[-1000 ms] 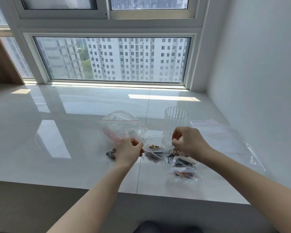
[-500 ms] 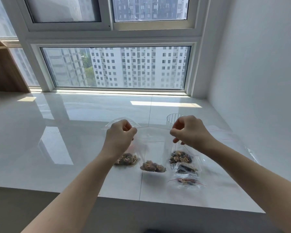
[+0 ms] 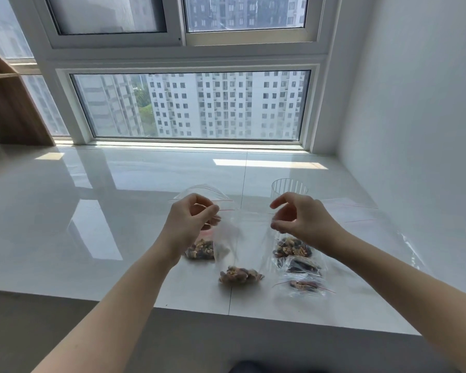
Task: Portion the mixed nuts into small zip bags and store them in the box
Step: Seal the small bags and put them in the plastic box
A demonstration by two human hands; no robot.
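A small clear zip bag (image 3: pixel 242 238) hangs upright above the white counter, with a portion of mixed nuts (image 3: pixel 240 275) at its bottom. My left hand (image 3: pixel 191 219) pinches its top left corner and my right hand (image 3: pixel 299 219) pinches the top right corner, stretching the mouth between them. Behind my left hand stands a larger clear bag (image 3: pixel 202 195) holding more mixed nuts (image 3: pixel 200 250). Filled small bags (image 3: pixel 297 267) lie stacked below my right hand.
A ribbed clear cup (image 3: pixel 288 187) stands behind my right hand. Empty zip bags (image 3: pixel 361 214) lie flat at the right, near the white wall. The counter's front edge (image 3: pixel 226 313) runs just below the bags. A wooden shelf (image 3: pixel 8 109) is at far left.
Both hands have lifted the small bag off the counter and pulled its mouth taut, so the nuts dropped to the bottom. The view has tilted upward.
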